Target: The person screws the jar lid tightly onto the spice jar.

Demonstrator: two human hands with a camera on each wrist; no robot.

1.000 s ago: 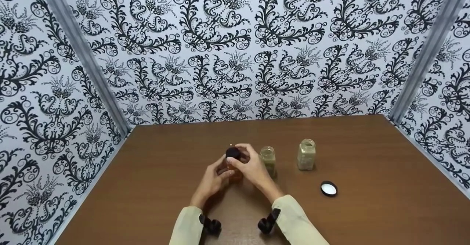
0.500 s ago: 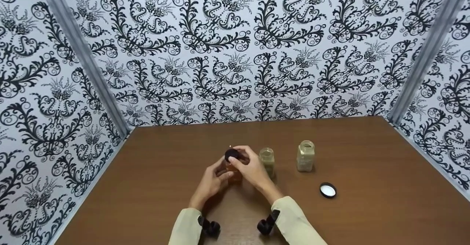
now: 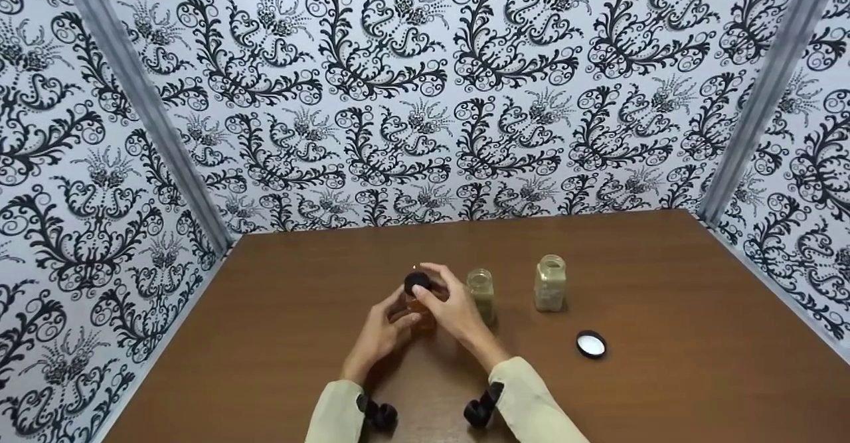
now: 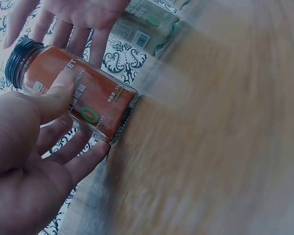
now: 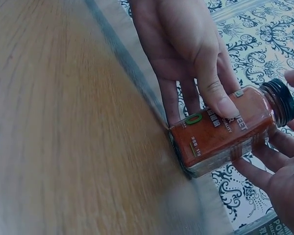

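A glass spice jar of orange-red powder (image 4: 105, 95) stands on the table with its black screw lid (image 3: 417, 282) on top. My left hand (image 3: 380, 333) grips the jar's body, its thumb across the printed label. At the lid is my right hand (image 3: 458, 307), thumb on the near side and fingers partly hidden behind. In the right wrist view, the right-hand fingers (image 5: 279, 159) also lie behind the jar's upper part. Just right of this hand is an uncapped jar of greenish powder (image 3: 481, 290).
Farther right stands another uncapped jar, of pale powder (image 3: 550, 287). A loose black lid (image 3: 591, 345) lies with its white inside up, nearer to me. Patterned wall panels (image 3: 398, 97) rise behind the brown table (image 3: 299, 283).
Both hands stay on the jar and its lid, with only slight motion of the right thumb and fingers. The whole head view has shifted a little.
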